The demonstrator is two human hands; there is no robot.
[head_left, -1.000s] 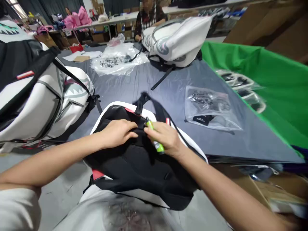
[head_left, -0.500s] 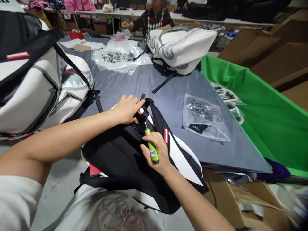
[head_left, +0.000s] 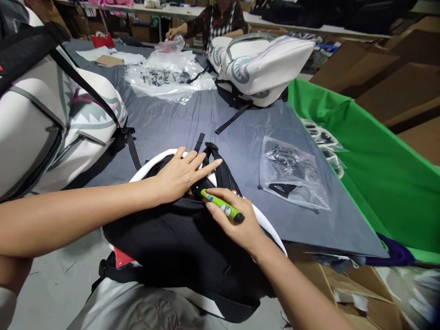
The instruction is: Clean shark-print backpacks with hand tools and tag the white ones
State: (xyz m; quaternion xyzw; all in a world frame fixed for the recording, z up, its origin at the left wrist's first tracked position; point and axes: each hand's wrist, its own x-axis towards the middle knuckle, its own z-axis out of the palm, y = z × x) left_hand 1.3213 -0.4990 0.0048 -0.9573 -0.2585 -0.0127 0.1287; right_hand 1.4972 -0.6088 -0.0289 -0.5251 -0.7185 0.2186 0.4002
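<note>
A black and white backpack (head_left: 165, 247) lies at the near edge of the table, leaning against my lap. My left hand (head_left: 182, 176) rests on its top edge, fingers stretched out and apart; the thumb is mostly hidden. In my right hand (head_left: 237, 215) is a green marker pen (head_left: 220, 204), held between thumb and fingers. The pen's dark end faces me, and its tip points into the dark fabric beside my left hand, where I cannot see it clearly. A black strap with a buckle (head_left: 211, 146) sticks up just beyond my fingers.
White shark-print backpacks stand left (head_left: 37, 137) and at the back (head_left: 257, 66). Clear plastic bags lie on the grey table (head_left: 240, 160), one bag (head_left: 292, 169) at right. A green cloth bin (head_left: 378, 156) borders it. Another person (head_left: 220, 23) is at the far side.
My left hand has flattened and spread its fingers on the backpack's top. The marker pen has tilted lower, its rear end swinging right. My view has shifted slightly.
</note>
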